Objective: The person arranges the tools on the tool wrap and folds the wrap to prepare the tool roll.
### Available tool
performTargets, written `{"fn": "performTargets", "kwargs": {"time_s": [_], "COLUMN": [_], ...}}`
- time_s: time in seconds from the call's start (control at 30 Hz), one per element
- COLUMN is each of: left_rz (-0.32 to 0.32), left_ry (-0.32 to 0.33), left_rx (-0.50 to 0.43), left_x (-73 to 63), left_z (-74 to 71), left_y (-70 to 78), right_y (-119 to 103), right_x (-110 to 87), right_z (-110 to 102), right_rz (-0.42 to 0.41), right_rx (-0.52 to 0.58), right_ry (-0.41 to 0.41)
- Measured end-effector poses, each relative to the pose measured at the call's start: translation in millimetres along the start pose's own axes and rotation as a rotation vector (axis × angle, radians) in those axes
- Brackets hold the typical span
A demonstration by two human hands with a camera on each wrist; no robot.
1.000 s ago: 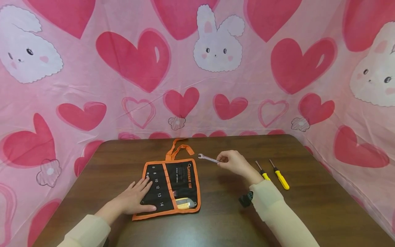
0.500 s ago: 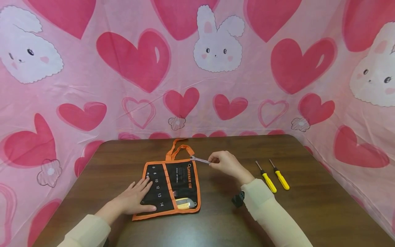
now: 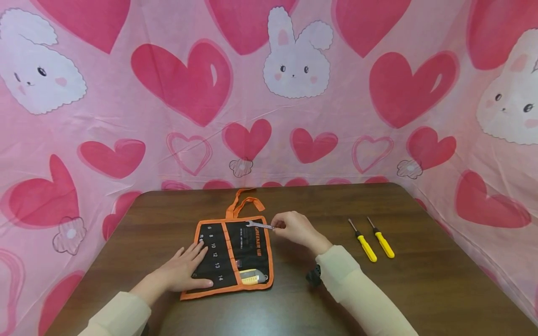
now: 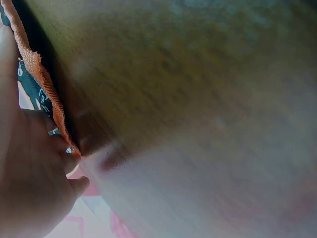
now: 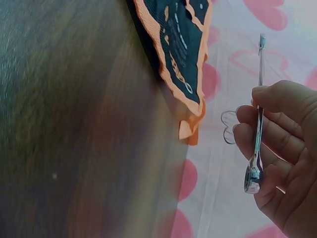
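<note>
A black tool pouch with orange trim lies flat on the table, its left panel numbered from 6 to 14. My left hand rests on that numbered panel with fingers spread. A small silver combination wrench is pinched between the thumb and fingers of my right hand. Its open end points left, over the upper right part of the pouch. In the right wrist view the wrench shows its ring end near the palm. A yellow and grey utility knife sits in the pouch's lower right pocket.
Two screwdrivers with yellow handles lie side by side on the brown table, right of my right hand. Orange tie straps stretch from the pouch's top edge. A pink heart-patterned cloth hangs behind the table.
My right hand has moved left with the wrench, bringing its open end from beside the pouch to over its upper right panel. The left hand has stayed in place.
</note>
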State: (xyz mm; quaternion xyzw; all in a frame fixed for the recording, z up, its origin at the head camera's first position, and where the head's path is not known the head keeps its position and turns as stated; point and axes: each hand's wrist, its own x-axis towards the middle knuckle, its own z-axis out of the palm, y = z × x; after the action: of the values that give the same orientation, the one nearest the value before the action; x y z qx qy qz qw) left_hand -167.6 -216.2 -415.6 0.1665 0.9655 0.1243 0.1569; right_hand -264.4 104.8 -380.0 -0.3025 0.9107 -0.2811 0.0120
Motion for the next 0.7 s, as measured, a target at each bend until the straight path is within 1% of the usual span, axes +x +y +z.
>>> {"fn": "performTargets", "kwargs": {"time_s": [0.3,0.7], "left_rz": [0.002,0.002], "left_ry": [0.0,0.009], "left_rx": [0.001,0.017], "left_x": [-0.2,2.7], "left_z": [0.4,2.5], "left_y": [-0.4,-1.5], "right_y": [-7.1,-12.0], "right_x": [5.6,8.1], "right_z": [13.4,31.9], "right_rz": [-0.039,-0.042], "right_rx": [-0.026,-0.1], "right_ry": [-0.012,-0.102]}}
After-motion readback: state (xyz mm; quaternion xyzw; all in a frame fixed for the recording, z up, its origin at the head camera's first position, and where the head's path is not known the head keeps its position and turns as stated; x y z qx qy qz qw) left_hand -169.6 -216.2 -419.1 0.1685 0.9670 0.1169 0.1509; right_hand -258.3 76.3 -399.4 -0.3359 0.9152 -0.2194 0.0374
